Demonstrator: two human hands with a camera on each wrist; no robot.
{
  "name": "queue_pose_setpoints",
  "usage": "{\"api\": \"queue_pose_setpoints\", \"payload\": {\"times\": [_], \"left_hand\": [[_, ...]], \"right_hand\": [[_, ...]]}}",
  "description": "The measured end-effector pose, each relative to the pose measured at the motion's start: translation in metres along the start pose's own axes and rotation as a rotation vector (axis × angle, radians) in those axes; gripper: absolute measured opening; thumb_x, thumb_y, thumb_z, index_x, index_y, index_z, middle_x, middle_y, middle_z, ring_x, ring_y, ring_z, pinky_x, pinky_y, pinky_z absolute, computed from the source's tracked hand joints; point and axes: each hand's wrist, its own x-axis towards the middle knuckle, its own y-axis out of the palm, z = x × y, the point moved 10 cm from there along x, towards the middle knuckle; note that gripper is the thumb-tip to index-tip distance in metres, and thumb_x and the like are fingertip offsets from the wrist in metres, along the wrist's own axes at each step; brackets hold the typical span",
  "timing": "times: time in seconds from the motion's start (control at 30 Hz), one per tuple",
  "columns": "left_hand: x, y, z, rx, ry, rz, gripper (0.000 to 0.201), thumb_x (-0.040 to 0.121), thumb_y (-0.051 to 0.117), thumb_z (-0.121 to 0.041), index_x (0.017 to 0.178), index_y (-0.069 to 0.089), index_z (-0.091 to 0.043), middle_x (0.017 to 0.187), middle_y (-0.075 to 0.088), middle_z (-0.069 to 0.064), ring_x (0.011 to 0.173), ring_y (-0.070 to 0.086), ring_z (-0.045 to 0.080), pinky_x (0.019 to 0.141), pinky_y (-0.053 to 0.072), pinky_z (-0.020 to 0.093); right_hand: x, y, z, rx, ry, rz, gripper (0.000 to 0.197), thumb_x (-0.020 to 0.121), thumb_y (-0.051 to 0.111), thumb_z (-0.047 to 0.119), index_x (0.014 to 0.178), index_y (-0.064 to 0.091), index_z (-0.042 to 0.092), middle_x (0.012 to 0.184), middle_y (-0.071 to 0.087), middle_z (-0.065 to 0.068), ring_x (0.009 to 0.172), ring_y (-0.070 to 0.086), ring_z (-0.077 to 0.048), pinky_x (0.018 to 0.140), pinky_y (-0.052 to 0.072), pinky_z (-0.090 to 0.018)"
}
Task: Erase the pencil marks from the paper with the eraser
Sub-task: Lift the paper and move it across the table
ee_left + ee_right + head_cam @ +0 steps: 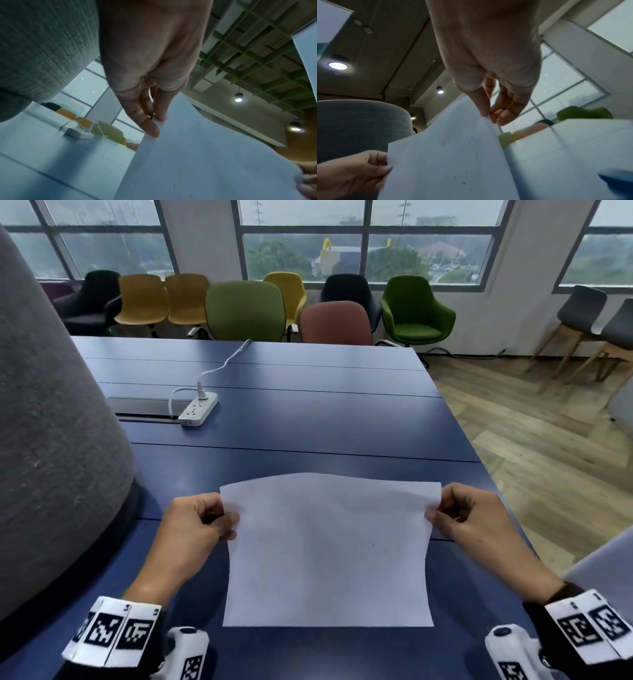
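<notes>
The paper hangs lifted above the blue table, its upper corners pinched between thumb and fingers of the left hand and the right hand

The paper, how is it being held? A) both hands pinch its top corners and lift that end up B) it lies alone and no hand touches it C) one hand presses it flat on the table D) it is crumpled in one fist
A: the left hand and the right hand each pinch a top corner of the paper, raising that end off the blue table.
</notes>
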Motion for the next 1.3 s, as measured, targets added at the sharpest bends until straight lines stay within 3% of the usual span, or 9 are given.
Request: {"api": "queue_pose_setpoints", "payload": {"times": [0.07, 0.13, 0.27, 0.47, 0.7, 0.8, 0.97, 1.13, 1.3], "left_hand": [[-0.004, -0.009, -0.010, -0.025, 0.045, -0.030, 0.031, 0.086, 0.067, 0.005, 0.072, 0.077, -0.022, 0.073, 0.074, 0.005, 0.063, 0.070, 0.020, 0.071, 0.060, 0.034], [-0.009, -0.019, -0.025, -0.068, 0.102, -0.071, 0.041, 0.085, 0.065, 0.008, 0.069, 0.077, -0.028, 0.068, 0.072, -0.002, 0.059, 0.069, 0.015, 0.061, 0.056, 0.019], [-0.019, -0.040, -0.055, -0.116, 0.219, -0.150, 0.027, 0.085, 0.064, 0.009, 0.075, 0.069, -0.016, 0.064, 0.070, -0.012, 0.055, 0.069, 0.008, 0.054, 0.048, 0.008], [-0.022, -0.036, -0.044, -0.031, 0.215, -0.129, 0.027, 0.086, 0.066, 0.003, 0.072, 0.072, -0.020, 0.076, 0.073, 0.001, 0.062, 0.072, 0.016, 0.062, 0.052, 0.025], [-0.018, -0.041, -0.047, -0.040, 0.232, -0.135, 0.042, 0.085, 0.065, 0.006, 0.075, 0.075, -0.033, 0.073, 0.073, -0.007, 0.063, 0.072, 0.012, 0.065, 0.054, 0.022], [-0.019, -0.042, -0.048, -0.054, 0.237, -0.150, 0.033, 0.086, 0.065, 0.007, 0.073, 0.075, -0.022, 0.070, 0.072, -0.009, 0.062, 0.071, 0.011, 0.064, 0.052, 0.017], [-0.011, -0.038, -0.036, -0.023, 0.189, -0.127, 0.032, 0.086, 0.063, 0.009, 0.076, 0.075, -0.019, 0.071, 0.073, -0.008, 0.060, 0.070, 0.011, 0.069, 0.055, 0.034], [0.023, -0.047, -0.074, -0.029, 0.213, -0.139, 0.025, 0.088, 0.063, 0.005, 0.077, 0.067, -0.017, 0.057, 0.068, -0.015, 0.049, 0.065, 0.004, 0.054, 0.052, 0.014], [0.086, -0.017, -0.121, 0.058, 0.190, -0.035, 0.026, 0.088, 0.062, 0.008, 0.065, 0.057, -0.003, 0.065, 0.058, 0.016, 0.051, 0.065, 0.023, 0.043, 0.048, 0.013]], "right_hand": [[-0.006, -0.005, 0.018, -0.034, -0.071, -0.041, 0.018, 0.083, 0.069, 0.005, 0.071, 0.063, 0.017, 0.064, 0.061, -0.006, 0.054, 0.051, -0.014, 0.056, 0.043, -0.027], [-0.014, -0.013, 0.039, -0.057, -0.138, -0.104, 0.019, 0.083, 0.070, 0.006, 0.072, 0.063, 0.020, 0.067, 0.064, 0.001, 0.055, 0.054, -0.011, 0.054, 0.043, -0.019], [-0.027, -0.031, 0.073, -0.036, -0.246, -0.242, 0.013, 0.081, 0.070, 0.003, 0.080, 0.068, 0.016, 0.081, 0.066, 0.011, 0.069, 0.060, -0.004, 0.062, 0.042, -0.005], [-0.027, -0.012, 0.058, -0.080, -0.218, -0.168, 0.019, 0.081, 0.072, 0.001, 0.077, 0.065, 0.019, 0.078, 0.066, 0.011, 0.068, 0.061, -0.011, 0.060, 0.044, -0.010], [-0.024, -0.009, 0.061, -0.050, -0.240, -0.149, 0.014, 0.081, 0.070, 0.003, 0.077, 0.064, 0.015, 0.075, 0.065, 0.008, 0.067, 0.061, -0.012, 0.060, 0.045, -0.013], [-0.025, -0.010, 0.063, -0.038, -0.256, -0.167, 0.013, 0.081, 0.070, 0.003, 0.076, 0.064, 0.014, 0.076, 0.065, 0.008, 0.069, 0.061, -0.011, 0.059, 0.043, -0.008], [-0.013, -0.002, 0.039, -0.126, -0.174, -0.102, 0.019, 0.081, 0.071, 0.005, 0.072, 0.060, 0.017, 0.065, 0.065, 0.007, 0.065, 0.060, -0.005, 0.057, 0.041, -0.006], [0.023, -0.016, -0.022, -0.352, -0.051, 0.013, 0.013, 0.080, 0.074, 0.012, 0.083, 0.064, 0.020, 0.083, 0.069, 0.003, 0.071, 0.062, -0.007, 0.063, 0.044, -0.009], [0.042, 0.001, -0.093, -0.741, 0.093, 0.293, 0.021, 0.082, 0.070, 0.035, 0.096, 0.058, 0.024, 0.099, 0.054, 0.000, 0.091, 0.057, -0.019, 0.081, 0.046, -0.029]]}}
